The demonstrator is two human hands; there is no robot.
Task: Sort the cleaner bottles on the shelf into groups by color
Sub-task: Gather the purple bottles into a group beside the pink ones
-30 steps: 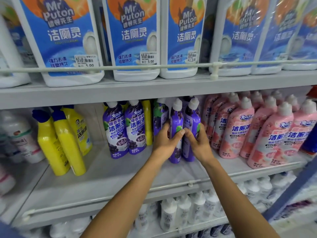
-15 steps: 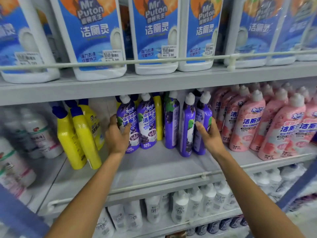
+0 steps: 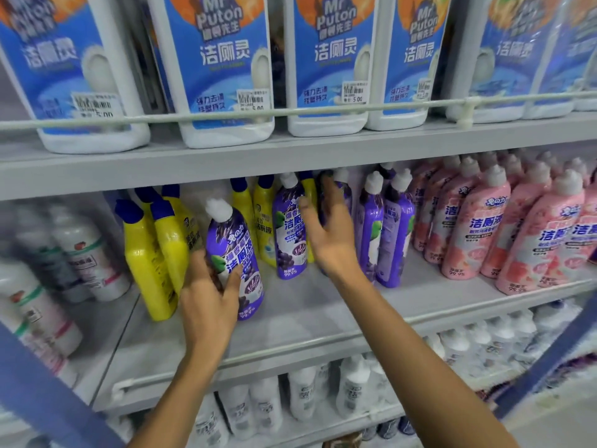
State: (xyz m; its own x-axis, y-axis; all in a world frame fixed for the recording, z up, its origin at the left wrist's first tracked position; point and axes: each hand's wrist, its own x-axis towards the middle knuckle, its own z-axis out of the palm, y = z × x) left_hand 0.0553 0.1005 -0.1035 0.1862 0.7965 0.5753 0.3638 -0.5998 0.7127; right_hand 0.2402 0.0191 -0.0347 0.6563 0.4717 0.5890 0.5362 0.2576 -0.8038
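- White bottles (image 3: 80,253) stand blurred, far to the left of the tilted purple bottle
- Yellow bottles (image 3: 145,260) with blue caps stand just left of the tilted purple bottle, and the nearest one touches the left hand's fingers
- The left hand (image 3: 210,295) grips the tilted purple bottle low on its body, with the fingers curled round its left side and the thumb pressed on the label
- The tilted purple bottle (image 3: 232,253) leans with its white cap up and to the left, near the front of the middle shelf (image 3: 290,321) and under the row of blue-labelled jugs (image 3: 223,69); whether its base rests on the board cannot be told
- An upright purple bottle (image 3: 289,231) stands just right of the tilted one and farther back, with more yellow bottles behind it
- The right hand (image 3: 329,234) reaches in to the right of that, its fingers stretched up together against a hidden purple bottle (image 3: 344,192) and its thumb spread to the left; whether they close round it cannot be told
- Two purple bottles (image 3: 384,234) stand side by side farther right
- Pink bottles (image 3: 478,227) fill the shelf, farthest right of the tilted purple bottle
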